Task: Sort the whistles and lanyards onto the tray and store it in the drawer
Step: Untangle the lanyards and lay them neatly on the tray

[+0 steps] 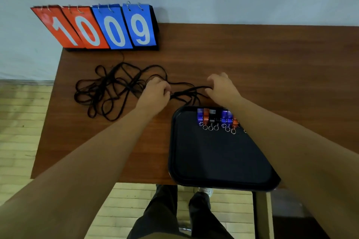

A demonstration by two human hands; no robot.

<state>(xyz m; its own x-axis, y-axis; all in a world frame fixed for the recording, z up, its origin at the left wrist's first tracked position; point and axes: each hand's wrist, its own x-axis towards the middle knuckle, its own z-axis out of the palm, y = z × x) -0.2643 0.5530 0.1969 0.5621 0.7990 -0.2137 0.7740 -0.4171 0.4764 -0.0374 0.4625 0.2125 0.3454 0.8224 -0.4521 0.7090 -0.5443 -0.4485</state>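
Observation:
A black tray [215, 161] lies at the table's front edge, overhanging it slightly. Along its far rim stands a row of several whistles [215, 117], blue, red and black, each with a metal ring. A tangle of black lanyards [108, 87] sprawls on the table left of centre. A few strands stretch right between my hands. My left hand [157, 89] pinches these strands just beyond the tray's far left corner. My right hand [221, 87] grips the same strands beyond the tray's far rim. My right forearm hides the tray's right side.
A flip scoreboard [104, 27] reading 10 and 09 stands at the table's back left corner against the wall. The brown table [252, 60] extends to the right. Below the front edge I see my legs and a pale brick floor [19, 141].

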